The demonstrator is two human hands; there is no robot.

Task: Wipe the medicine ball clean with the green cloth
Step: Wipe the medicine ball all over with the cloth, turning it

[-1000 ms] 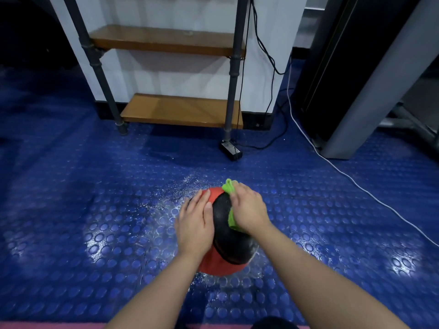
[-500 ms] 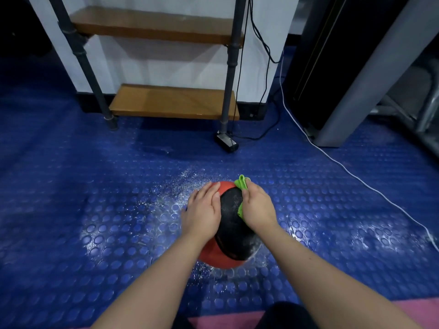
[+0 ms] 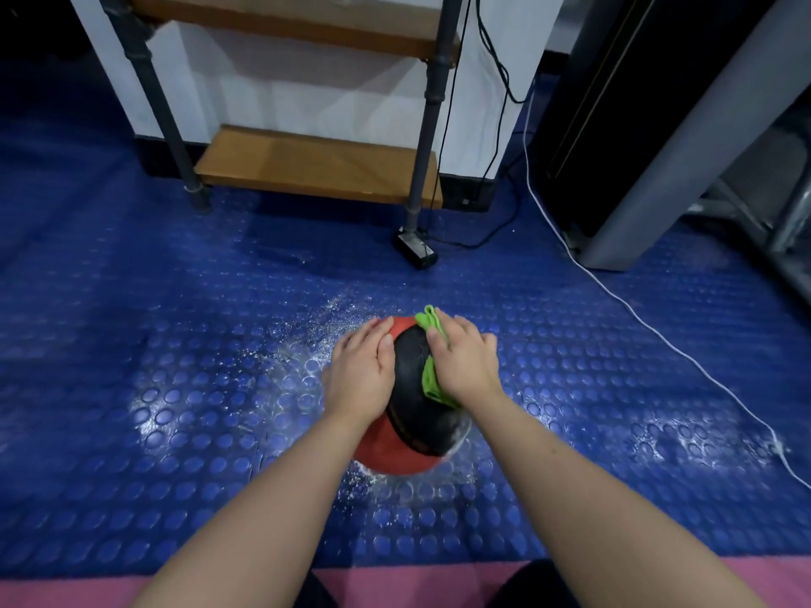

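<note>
Left hand (image 3: 360,381), fingers flat together, steadies the round red-and-black medicine ball (image 3: 414,414); right hand (image 3: 468,366) presses the bunched green cloth (image 3: 431,379) flat-fingered. On the wet blue studded floor (image 3: 210,388), the ball may skid.

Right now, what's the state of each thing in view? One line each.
medicine ball: resting on the floor, looks wet.
green cloth: bunched, pressed against the ball's right side.
left hand: flat on the ball's left side.
right hand: presses the cloth onto the ball.
floor: wet around the ball.
</note>
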